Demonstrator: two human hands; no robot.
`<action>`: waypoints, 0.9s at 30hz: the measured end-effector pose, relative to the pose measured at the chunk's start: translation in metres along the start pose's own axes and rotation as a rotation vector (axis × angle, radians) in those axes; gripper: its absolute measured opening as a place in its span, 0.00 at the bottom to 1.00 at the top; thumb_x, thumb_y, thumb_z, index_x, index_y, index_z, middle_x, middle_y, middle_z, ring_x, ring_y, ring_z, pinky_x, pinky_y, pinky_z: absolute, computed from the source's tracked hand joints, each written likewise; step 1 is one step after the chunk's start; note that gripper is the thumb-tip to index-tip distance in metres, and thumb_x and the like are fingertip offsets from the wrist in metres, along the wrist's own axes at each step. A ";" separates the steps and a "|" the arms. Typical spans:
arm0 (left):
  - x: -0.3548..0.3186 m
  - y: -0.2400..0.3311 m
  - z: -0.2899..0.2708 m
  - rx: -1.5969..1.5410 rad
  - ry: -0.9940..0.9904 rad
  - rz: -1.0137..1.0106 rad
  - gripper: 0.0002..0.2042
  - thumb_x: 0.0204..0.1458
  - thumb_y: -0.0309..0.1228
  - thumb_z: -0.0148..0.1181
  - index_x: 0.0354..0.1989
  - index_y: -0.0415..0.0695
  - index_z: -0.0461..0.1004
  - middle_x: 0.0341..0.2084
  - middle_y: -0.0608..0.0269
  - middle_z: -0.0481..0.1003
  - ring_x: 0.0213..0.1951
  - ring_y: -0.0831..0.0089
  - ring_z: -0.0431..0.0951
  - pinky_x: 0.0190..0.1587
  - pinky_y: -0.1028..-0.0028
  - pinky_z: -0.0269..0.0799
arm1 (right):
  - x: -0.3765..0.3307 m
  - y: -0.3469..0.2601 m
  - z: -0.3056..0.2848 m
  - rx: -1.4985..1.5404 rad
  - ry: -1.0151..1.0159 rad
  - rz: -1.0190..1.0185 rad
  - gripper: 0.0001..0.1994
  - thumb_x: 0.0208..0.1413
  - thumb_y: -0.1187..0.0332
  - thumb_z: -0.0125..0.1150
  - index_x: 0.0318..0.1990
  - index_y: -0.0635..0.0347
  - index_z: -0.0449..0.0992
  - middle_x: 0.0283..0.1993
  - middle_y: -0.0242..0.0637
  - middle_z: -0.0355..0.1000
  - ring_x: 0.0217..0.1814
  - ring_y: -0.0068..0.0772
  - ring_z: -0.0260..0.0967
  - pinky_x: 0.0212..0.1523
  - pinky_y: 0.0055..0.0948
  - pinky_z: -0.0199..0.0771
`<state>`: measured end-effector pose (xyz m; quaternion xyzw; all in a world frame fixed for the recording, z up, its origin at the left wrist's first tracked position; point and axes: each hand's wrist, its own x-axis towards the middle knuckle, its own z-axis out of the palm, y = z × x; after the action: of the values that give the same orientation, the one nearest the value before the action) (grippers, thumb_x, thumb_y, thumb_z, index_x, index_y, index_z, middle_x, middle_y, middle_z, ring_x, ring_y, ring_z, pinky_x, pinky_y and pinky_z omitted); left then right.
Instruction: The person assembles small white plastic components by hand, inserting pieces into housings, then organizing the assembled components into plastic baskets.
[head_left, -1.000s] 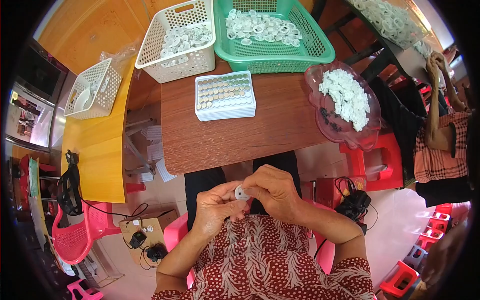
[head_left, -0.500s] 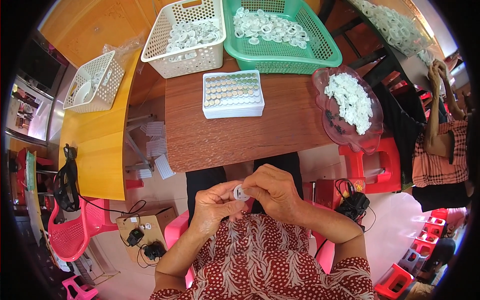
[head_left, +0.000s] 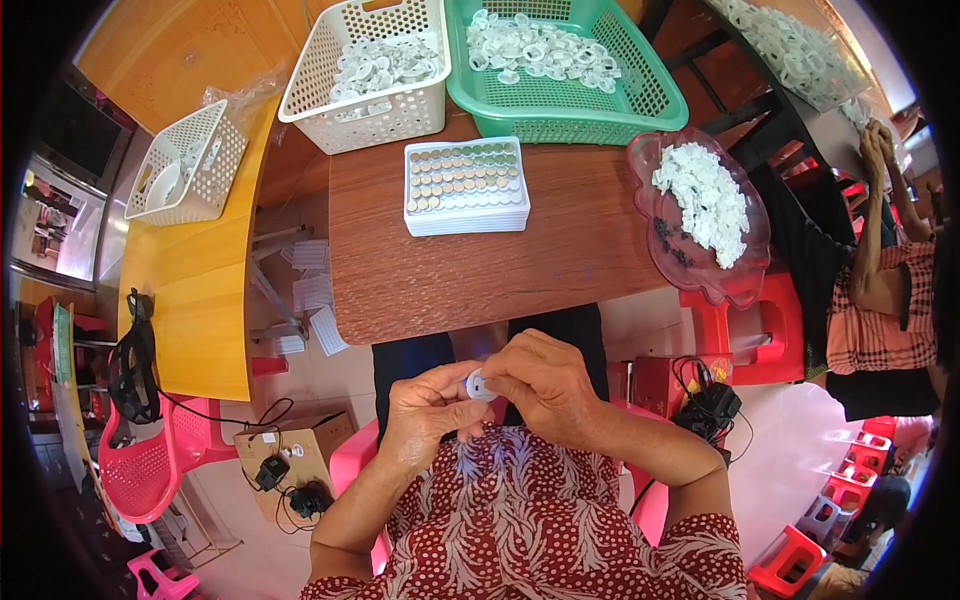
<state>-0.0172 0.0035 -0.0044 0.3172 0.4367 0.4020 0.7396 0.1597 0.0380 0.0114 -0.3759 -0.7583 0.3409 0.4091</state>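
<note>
White and round, a small flat disc (head_left: 477, 387) is pinched by the left hand (head_left: 428, 412) and right hand (head_left: 548, 385), close together, off the near edge of a brown wooden table (head_left: 580, 250) bearing a white rectangular tray (head_left: 467, 224) of round, metallic-looking pieces (head_left: 455, 178).

Head-worn fisheye looks down from close above — rim rather unclear.

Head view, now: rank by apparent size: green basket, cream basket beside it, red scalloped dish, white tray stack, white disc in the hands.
Largest to smallest:
1. Green basket
2. Cream basket and red scalloped dish: too alike to rank
3. White tray stack
4. White disc
</note>
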 end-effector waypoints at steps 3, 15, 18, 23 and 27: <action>0.001 -0.001 0.000 -0.003 0.001 -0.002 0.19 0.48 0.17 0.59 0.50 0.33 0.69 0.27 0.55 0.77 0.22 0.78 0.74 0.21 0.84 0.67 | 0.000 0.001 0.000 -0.005 -0.007 0.003 0.08 0.40 0.80 0.64 0.30 0.64 0.73 0.27 0.36 0.70 0.28 0.36 0.65 0.27 0.31 0.64; 0.004 -0.004 0.004 -0.022 0.036 0.057 0.18 0.45 0.13 0.58 0.47 0.30 0.70 0.31 0.52 0.77 0.26 0.72 0.78 0.20 0.82 0.72 | -0.004 -0.002 0.003 -0.198 0.068 -0.027 0.10 0.41 0.80 0.64 0.33 0.61 0.73 0.33 0.36 0.68 0.31 0.34 0.63 0.27 0.29 0.64; 0.004 -0.003 0.005 0.037 0.038 0.089 0.15 0.49 0.16 0.57 0.47 0.31 0.71 0.31 0.53 0.77 0.26 0.74 0.77 0.21 0.83 0.71 | -0.003 -0.002 0.004 -0.086 0.090 0.094 0.10 0.44 0.77 0.65 0.34 0.62 0.73 0.32 0.35 0.68 0.31 0.31 0.64 0.27 0.26 0.65; 0.007 -0.003 0.008 0.101 0.092 0.158 0.12 0.56 0.25 0.53 0.46 0.31 0.71 0.31 0.56 0.76 0.25 0.77 0.76 0.22 0.84 0.69 | -0.001 -0.004 0.004 0.105 0.022 0.419 0.10 0.46 0.74 0.65 0.36 0.64 0.72 0.33 0.34 0.69 0.29 0.21 0.65 0.28 0.21 0.66; 0.008 -0.005 0.011 0.156 0.124 0.212 0.11 0.56 0.26 0.53 0.44 0.31 0.72 0.31 0.58 0.76 0.25 0.78 0.76 0.23 0.84 0.69 | -0.003 0.001 0.004 0.261 0.036 0.492 0.09 0.47 0.75 0.65 0.35 0.65 0.72 0.31 0.33 0.69 0.28 0.19 0.64 0.28 0.20 0.65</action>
<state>-0.0033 0.0070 -0.0073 0.3927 0.4753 0.4617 0.6378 0.1575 0.0348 0.0073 -0.4991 -0.5865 0.5180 0.3723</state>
